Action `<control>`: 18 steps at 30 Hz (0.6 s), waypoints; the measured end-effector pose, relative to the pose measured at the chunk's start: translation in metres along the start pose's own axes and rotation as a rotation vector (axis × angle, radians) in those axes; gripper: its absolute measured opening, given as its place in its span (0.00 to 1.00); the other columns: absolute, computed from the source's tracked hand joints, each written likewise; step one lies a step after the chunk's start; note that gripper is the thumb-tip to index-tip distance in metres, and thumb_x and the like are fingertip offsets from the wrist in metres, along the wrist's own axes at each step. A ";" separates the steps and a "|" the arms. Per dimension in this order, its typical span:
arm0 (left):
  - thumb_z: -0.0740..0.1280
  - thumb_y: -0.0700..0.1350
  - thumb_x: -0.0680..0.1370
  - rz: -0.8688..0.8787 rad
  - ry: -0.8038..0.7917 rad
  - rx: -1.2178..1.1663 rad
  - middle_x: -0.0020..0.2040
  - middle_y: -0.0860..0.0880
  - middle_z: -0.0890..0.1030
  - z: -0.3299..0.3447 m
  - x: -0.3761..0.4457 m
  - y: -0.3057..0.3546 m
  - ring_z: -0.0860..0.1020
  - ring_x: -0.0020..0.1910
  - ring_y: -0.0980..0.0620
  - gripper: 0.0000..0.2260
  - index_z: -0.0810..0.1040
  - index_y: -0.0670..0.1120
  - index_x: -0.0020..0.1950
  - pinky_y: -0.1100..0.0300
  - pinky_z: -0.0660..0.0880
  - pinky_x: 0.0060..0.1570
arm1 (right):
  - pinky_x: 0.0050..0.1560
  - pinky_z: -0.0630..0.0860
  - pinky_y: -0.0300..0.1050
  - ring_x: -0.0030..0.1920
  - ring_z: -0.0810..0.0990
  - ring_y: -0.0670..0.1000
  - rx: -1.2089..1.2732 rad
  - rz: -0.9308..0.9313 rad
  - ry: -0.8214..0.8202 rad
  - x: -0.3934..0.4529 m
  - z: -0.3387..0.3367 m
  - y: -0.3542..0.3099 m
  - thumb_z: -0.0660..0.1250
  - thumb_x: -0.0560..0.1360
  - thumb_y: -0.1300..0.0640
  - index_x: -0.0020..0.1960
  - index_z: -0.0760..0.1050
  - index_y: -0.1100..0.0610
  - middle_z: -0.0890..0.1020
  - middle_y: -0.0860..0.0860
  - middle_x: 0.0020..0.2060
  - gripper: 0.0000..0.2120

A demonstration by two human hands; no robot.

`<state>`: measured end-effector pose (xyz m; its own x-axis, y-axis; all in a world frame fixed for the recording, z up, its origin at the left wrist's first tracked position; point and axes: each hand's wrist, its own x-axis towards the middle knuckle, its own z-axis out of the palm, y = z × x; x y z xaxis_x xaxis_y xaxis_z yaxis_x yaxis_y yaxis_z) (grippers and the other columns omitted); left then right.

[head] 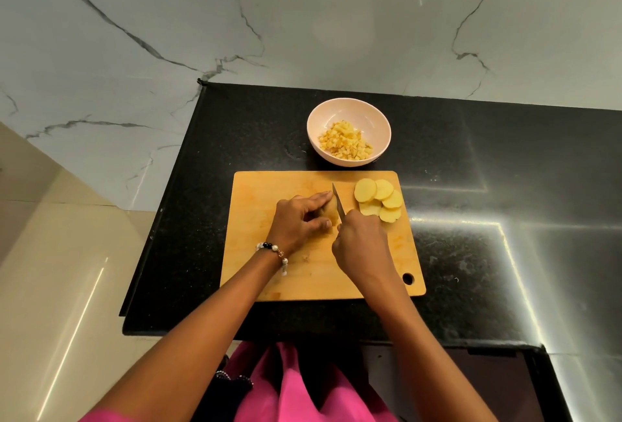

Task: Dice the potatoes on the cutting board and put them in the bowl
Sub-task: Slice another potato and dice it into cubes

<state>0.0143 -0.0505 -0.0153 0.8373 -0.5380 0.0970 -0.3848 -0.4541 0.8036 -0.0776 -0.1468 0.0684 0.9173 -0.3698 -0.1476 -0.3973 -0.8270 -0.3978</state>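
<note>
On the black worktop we have a wooden cutting board lying flat, with a hanging hole at its near right corner. At the board's middle our left hand curls its fingers and thumb round a piece of potato, a firm grip that pins it to the wood. Our right hand wraps tightly round the handle of a knife; the handle itself is hidden inside the grip, and the blade points away from us, its edge against the right face of the potato. Just right of the blade lie potato slices, round and pale yellow, overlapping one another in a loose pile near the board's far right corner. Beyond the board's far edge, close to it but apart, stands a pale bowl holding a heap of diced potato. A beaded bracelet circles our left wrist. Behind the worktop rises a marble wall with grey veins.
</note>
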 end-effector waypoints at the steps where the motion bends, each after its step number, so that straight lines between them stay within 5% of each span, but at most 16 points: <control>1: 0.74 0.39 0.69 0.001 0.004 0.005 0.61 0.47 0.78 0.000 0.000 0.000 0.77 0.56 0.52 0.23 0.76 0.43 0.63 0.67 0.70 0.57 | 0.39 0.65 0.44 0.47 0.76 0.59 -0.003 -0.001 -0.006 0.001 -0.002 -0.001 0.58 0.79 0.61 0.52 0.74 0.63 0.78 0.60 0.48 0.08; 6: 0.73 0.38 0.69 0.028 0.017 0.059 0.60 0.45 0.79 0.000 0.002 0.001 0.79 0.52 0.50 0.22 0.76 0.42 0.62 0.63 0.71 0.55 | 0.40 0.65 0.42 0.51 0.76 0.57 0.004 -0.007 -0.044 0.020 -0.005 -0.010 0.59 0.79 0.60 0.57 0.72 0.62 0.78 0.59 0.51 0.09; 18: 0.73 0.37 0.68 0.060 0.065 0.072 0.58 0.45 0.79 0.005 0.000 -0.001 0.79 0.47 0.48 0.21 0.78 0.42 0.61 0.57 0.76 0.50 | 0.39 0.65 0.45 0.48 0.77 0.60 -0.021 -0.005 -0.017 0.010 0.012 -0.008 0.54 0.79 0.63 0.54 0.74 0.62 0.78 0.60 0.49 0.11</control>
<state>0.0128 -0.0534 -0.0185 0.8344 -0.5199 0.1832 -0.4600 -0.4736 0.7511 -0.0650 -0.1389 0.0597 0.9196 -0.3583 -0.1612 -0.3929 -0.8375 -0.3797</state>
